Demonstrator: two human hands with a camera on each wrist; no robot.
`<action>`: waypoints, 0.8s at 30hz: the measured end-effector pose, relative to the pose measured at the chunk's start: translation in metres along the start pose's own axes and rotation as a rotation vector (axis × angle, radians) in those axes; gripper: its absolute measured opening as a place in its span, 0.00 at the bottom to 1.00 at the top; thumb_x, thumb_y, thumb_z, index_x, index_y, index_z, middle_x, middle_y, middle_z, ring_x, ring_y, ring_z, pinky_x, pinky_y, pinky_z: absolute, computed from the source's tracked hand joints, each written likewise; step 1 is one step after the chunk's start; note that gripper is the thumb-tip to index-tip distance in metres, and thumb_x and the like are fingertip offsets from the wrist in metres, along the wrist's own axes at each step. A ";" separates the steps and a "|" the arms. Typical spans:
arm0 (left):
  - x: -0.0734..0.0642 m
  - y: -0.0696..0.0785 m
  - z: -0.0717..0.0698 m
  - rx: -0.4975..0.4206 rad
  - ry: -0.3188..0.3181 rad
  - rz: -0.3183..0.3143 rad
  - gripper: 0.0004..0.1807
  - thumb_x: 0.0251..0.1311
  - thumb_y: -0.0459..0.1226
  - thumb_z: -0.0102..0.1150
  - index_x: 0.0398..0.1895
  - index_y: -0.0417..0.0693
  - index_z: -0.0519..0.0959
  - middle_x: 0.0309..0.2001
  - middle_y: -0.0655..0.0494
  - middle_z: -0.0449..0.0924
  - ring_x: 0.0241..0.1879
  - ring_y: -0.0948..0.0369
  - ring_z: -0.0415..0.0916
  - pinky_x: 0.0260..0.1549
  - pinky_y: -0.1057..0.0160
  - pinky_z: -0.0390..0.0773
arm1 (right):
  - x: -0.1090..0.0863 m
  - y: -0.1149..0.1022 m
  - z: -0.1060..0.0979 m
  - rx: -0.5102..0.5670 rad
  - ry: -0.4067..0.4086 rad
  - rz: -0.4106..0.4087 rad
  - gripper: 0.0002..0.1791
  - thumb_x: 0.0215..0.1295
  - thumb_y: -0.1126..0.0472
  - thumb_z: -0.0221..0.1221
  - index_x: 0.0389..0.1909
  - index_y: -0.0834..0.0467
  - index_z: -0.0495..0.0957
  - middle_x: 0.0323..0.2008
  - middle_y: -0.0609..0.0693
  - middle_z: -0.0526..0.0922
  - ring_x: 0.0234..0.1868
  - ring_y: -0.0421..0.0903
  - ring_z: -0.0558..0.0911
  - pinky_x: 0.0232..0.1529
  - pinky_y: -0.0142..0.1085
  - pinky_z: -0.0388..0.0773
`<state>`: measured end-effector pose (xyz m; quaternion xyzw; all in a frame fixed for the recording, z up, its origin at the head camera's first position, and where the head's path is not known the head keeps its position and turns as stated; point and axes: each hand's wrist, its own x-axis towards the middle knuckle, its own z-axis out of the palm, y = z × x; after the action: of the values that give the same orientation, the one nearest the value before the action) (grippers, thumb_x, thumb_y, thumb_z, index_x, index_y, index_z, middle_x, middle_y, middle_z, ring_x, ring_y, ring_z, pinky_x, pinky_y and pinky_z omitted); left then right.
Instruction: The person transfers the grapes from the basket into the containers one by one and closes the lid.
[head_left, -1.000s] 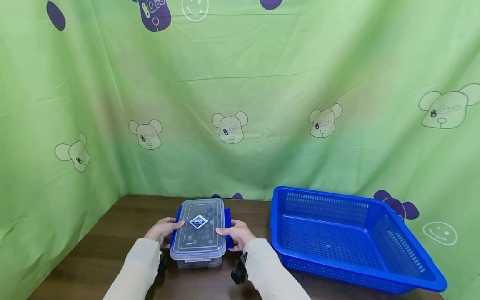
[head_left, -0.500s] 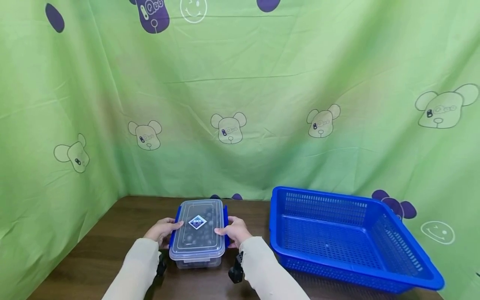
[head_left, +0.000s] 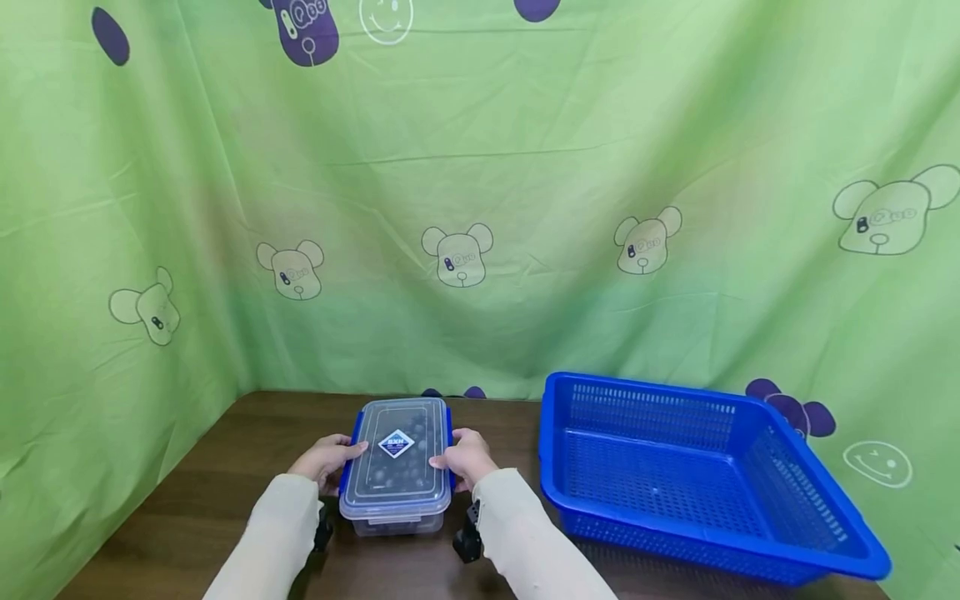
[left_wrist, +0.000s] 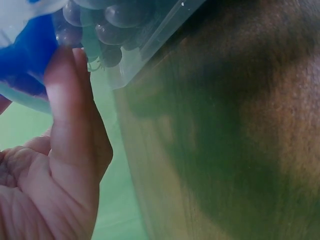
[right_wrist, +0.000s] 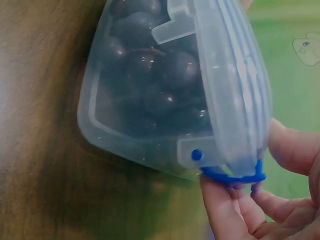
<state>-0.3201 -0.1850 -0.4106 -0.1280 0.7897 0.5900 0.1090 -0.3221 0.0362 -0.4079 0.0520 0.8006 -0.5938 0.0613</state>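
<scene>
A clear lidded food container (head_left: 396,483) with blue side latches sits on the brown table. Dark round fruits, like grapes (right_wrist: 160,97), show through its wall in the right wrist view. My left hand (head_left: 326,460) holds the left side, thumb on the lid's edge and fingers by the blue latch (left_wrist: 30,55). On the opposite side, my right hand (head_left: 467,458) has its thumb over the lid and its fingers against the right latch (right_wrist: 232,176), which lies along the lid's edge. The undersides of both hands are hidden in the head view.
A large blue plastic basket (head_left: 660,492) with perforated walls stands to the right of the container. Behind the table (head_left: 202,500) hangs a green printed curtain (head_left: 525,325), which also covers the left side.
The right latch stuck outward a second ago and has swung in against the container's side, pressed by my right fingers. The left hand and the container stay about where they were.
</scene>
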 end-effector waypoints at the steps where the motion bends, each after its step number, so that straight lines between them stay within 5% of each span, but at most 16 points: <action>1: 0.000 0.000 0.000 0.000 -0.001 -0.001 0.25 0.69 0.40 0.52 0.60 0.31 0.62 0.37 0.42 0.78 0.25 0.58 0.78 0.23 0.61 0.79 | 0.000 -0.001 0.000 -0.017 -0.003 -0.006 0.32 0.52 0.75 0.65 0.60 0.73 0.66 0.45 0.66 0.78 0.37 0.57 0.83 0.29 0.54 0.81; 8: 0.000 -0.001 0.002 0.019 0.005 0.004 0.24 0.69 0.40 0.52 0.59 0.31 0.62 0.36 0.42 0.78 0.25 0.57 0.78 0.22 0.61 0.79 | -0.001 -0.005 0.002 -0.177 -0.003 -0.079 0.20 0.52 0.74 0.64 0.47 0.75 0.74 0.31 0.62 0.79 0.32 0.57 0.83 0.24 0.54 0.81; 16: 0.001 -0.001 0.002 0.046 0.001 0.009 0.24 0.69 0.40 0.52 0.58 0.30 0.62 0.35 0.42 0.77 0.24 0.56 0.77 0.21 0.62 0.78 | -0.008 -0.013 0.002 -0.368 0.051 -0.109 0.12 0.49 0.72 0.64 0.34 0.72 0.74 0.27 0.58 0.75 0.24 0.50 0.77 0.19 0.44 0.79; 24: -0.003 0.002 0.002 0.046 -0.003 0.013 0.25 0.69 0.40 0.52 0.59 0.30 0.61 0.34 0.43 0.78 0.24 0.56 0.78 0.23 0.59 0.80 | -0.015 -0.018 0.002 -0.432 0.048 -0.140 0.05 0.49 0.73 0.60 0.28 0.68 0.74 0.24 0.56 0.74 0.23 0.48 0.73 0.24 0.39 0.77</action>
<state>-0.3175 -0.1819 -0.4085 -0.1194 0.8039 0.5724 0.1091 -0.3103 0.0293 -0.3887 -0.0041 0.9120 -0.4099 0.0105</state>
